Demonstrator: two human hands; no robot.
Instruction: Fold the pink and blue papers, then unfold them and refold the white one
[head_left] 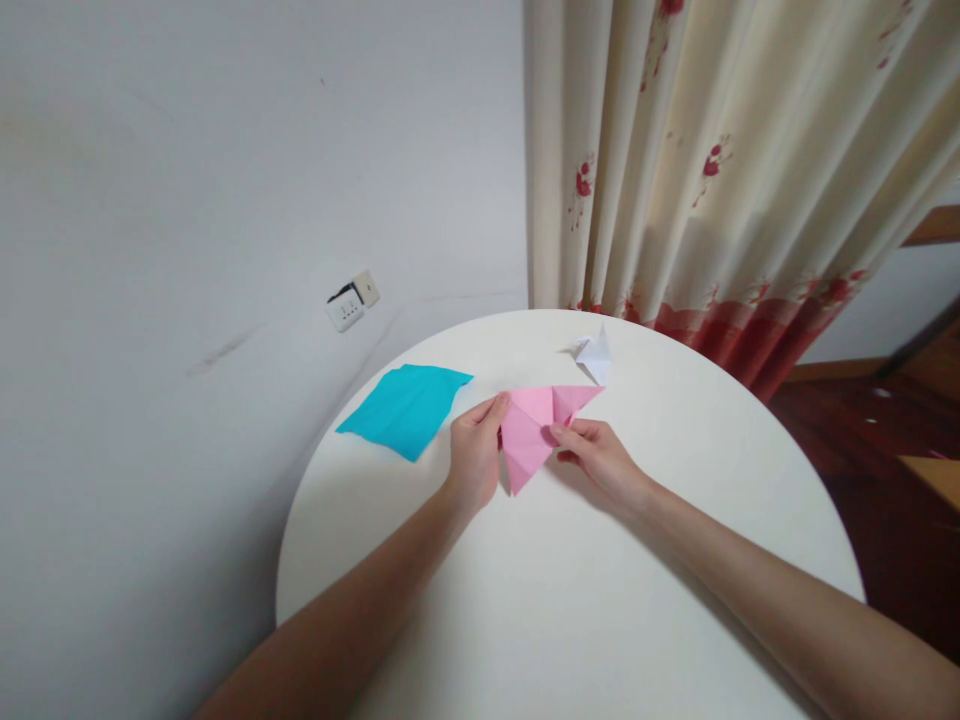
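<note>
Pink paper (534, 432), folded into pointy shapes, sits between two hands near the middle of a round white table (600, 580). The left hand (474, 452) pinches the paper's left edge, with the thumb on top and the other fingers curled underneath. The right hand (600, 458) pinches the paper near its middle fold with its fingertips, and the rest of that hand rests on the table. The paper's bottom point touches the table, and its right tip sticks out toward a small white folded paper (595, 358) lying just beyond it. A flat blue paper (405, 408) lies to the left, near the table's edge. Behind the table hangs a cream curtain (712, 160) with red flowers, and a white socket (351, 302) is on the grey wall.
</note>
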